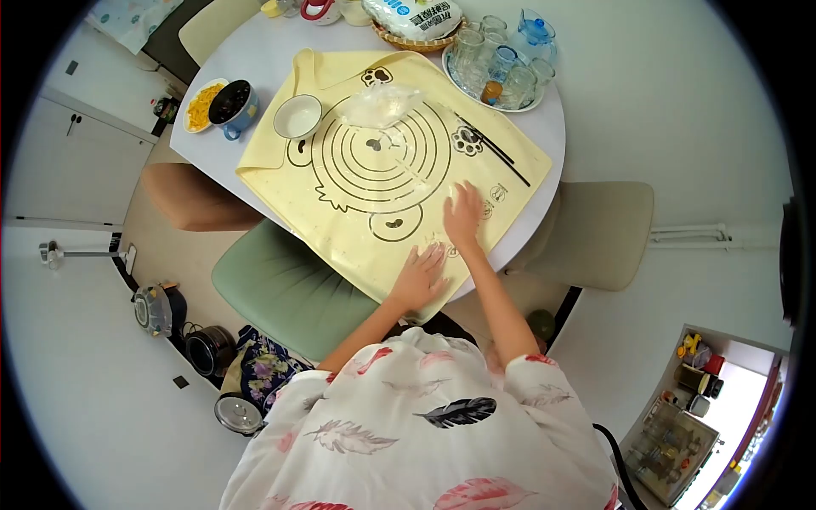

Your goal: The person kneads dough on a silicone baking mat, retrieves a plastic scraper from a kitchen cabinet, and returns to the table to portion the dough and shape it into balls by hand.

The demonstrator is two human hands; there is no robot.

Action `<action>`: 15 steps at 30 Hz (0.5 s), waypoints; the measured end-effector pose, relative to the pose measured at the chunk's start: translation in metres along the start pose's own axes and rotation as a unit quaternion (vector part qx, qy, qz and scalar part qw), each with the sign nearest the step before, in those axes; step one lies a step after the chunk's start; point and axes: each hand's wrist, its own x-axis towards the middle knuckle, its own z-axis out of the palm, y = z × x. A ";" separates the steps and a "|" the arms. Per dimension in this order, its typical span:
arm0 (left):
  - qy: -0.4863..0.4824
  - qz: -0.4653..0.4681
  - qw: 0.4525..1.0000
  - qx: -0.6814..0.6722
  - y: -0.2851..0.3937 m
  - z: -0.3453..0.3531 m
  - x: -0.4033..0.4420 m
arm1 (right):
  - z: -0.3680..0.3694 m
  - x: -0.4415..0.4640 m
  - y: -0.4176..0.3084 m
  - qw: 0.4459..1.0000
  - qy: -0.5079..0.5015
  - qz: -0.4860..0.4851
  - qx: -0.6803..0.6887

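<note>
My left hand (pixel 418 279) lies flat with fingers apart on the near corner of a yellow mat (pixel 340 229) printed with circles and paw shapes. Farther up the mat's right side, my right hand (pixel 463 214) rests with its fingers spread and nothing held. A clear plastic bag (pixel 381 105) lies over the upper part of the printed circles. Left of the bag stands a white bowl (pixel 298 117). Dark chopsticks (pixel 495 149) lie side by side near the mat's right edge, beyond my right hand.
On the round table (pixel 259 55), a blue mug (pixel 234 108) of dark contents and a plate of yellow food (pixel 202 105) stand left. A tray of glasses (pixel 501 72) is at the back right, beside a basket (pixel 416 41). Chairs surround the table, including a green one (pixel 289 289).
</note>
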 end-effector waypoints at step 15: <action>0.203 -0.241 0.948 -0.039 -0.054 -0.011 -0.027 | 0.021 -0.062 -0.058 0.971 -0.102 -0.081 -0.200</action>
